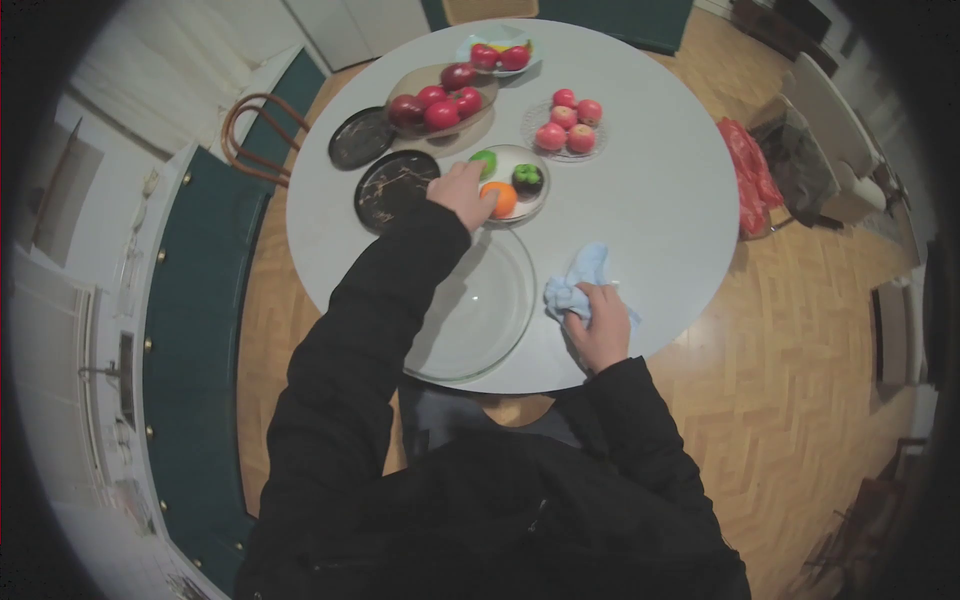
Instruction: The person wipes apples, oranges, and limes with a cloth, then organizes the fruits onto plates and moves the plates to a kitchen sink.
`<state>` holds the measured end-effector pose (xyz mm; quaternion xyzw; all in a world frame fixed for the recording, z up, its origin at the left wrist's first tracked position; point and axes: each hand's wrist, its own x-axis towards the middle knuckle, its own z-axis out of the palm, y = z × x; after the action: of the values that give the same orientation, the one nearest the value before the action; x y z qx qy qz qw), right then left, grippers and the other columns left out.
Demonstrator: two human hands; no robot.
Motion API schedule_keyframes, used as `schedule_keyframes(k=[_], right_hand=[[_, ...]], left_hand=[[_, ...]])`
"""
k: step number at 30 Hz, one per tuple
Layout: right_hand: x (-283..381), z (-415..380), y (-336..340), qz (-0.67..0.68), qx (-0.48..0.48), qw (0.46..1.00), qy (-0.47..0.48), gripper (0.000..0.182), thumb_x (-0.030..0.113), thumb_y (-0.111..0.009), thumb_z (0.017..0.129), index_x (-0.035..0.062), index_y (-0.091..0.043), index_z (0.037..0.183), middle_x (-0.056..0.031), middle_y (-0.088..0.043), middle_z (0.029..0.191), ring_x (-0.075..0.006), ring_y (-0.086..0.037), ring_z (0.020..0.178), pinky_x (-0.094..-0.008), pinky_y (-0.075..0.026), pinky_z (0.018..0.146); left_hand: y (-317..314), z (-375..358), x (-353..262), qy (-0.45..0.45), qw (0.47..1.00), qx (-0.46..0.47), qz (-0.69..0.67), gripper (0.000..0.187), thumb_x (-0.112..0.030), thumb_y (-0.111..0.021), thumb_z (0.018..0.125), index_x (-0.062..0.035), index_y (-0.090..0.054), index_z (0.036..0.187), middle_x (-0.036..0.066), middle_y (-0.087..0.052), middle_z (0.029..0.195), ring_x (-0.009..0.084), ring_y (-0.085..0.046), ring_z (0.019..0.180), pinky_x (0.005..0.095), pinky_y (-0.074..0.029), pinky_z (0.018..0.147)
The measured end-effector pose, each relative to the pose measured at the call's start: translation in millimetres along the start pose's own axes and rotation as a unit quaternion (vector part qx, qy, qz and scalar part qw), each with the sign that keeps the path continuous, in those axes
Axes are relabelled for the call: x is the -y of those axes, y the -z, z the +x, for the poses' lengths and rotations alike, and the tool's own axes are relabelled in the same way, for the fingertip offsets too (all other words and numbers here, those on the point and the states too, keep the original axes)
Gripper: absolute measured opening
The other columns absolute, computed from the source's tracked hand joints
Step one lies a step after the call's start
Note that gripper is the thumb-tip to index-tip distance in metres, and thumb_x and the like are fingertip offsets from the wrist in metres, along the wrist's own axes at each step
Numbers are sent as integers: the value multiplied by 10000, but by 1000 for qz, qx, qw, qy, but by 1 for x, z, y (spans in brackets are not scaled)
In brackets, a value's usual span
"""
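My left hand reaches over a small plate, its fingers apart. Its thumb is at the edge of an orange, and its forefinger is by a green fruit; firm contact is hard to judge. Also on that plate lies a dark purple fruit with a green top, perhaps a mangosteen. Under my left forearm stands a large clear glass bowl, partly covered by the sleeve. To its right, my right hand grips a crumpled light blue cloth on the tabletop.
Two black marbled plates lie at the left of the round white table. Farther back are an oval bowl of red fruit, a glass plate of apples and another dish of fruit. Chairs stand around.
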<state>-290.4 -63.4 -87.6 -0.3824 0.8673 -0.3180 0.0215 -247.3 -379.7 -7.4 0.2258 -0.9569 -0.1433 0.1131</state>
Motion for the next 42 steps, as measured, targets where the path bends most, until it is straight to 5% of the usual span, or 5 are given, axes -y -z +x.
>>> schedule_keyframes(k=[6, 15, 27, 33, 42], right_hand=[[-7, -4, 10, 140, -23, 990, -16, 355, 172, -560, 872, 76, -591, 1212, -128, -594, 1039, -306, -575, 947, -398, -442, 823], [-11, -4, 7, 310, -79, 942, -99, 429, 211, -444, 913, 91, -562, 1306, -104, -599, 1272, -247, -555, 1178, -365, -411, 1007], [107, -20, 45, 303, -11, 937, 173, 531, 325, -744, 830, 107, -580, 1286, -162, -542, 1228, -316, -538, 1145, -424, -427, 978], [119, -25, 27, 431, -107, 896, -20, 496, 597, -610, 894, 102, -581, 866, -2, -561, 814, -145, -532, 770, -316, -420, 713], [152, -55, 33, 735, 96, 654, -149, 630, 459, -351, 1063, -1, -306, 1491, -152, -396, 1495, -250, -410, 1383, -352, -333, 1175]], left_hand=[[-32, 38, -53, 157, 960, 215, 86, 577, -428, -487, 817, -171, -478, 1333, 141, -506, 1314, 335, -567, 1152, 441, -381, 993], [47, -23, -67, 86, 981, 0, -173, 674, -375, -624, 811, -92, -479, 1405, 152, -524, 1332, 290, -537, 1216, 384, -408, 1056], [2, -199, -121, 248, 616, 177, -726, 389, -581, -423, 993, -205, -465, 902, -38, -367, 660, 59, -343, 526, 216, -306, 467], [31, -219, -124, 170, 679, 201, -685, 486, -492, -439, 959, -104, -427, 1251, 36, -458, 691, 114, -428, 554, 251, -361, 520], [22, -210, -107, -56, 895, -118, -427, 646, -172, -648, 832, -170, -456, 1449, 133, -356, 1463, 293, -449, 1333, 391, -417, 1083]])
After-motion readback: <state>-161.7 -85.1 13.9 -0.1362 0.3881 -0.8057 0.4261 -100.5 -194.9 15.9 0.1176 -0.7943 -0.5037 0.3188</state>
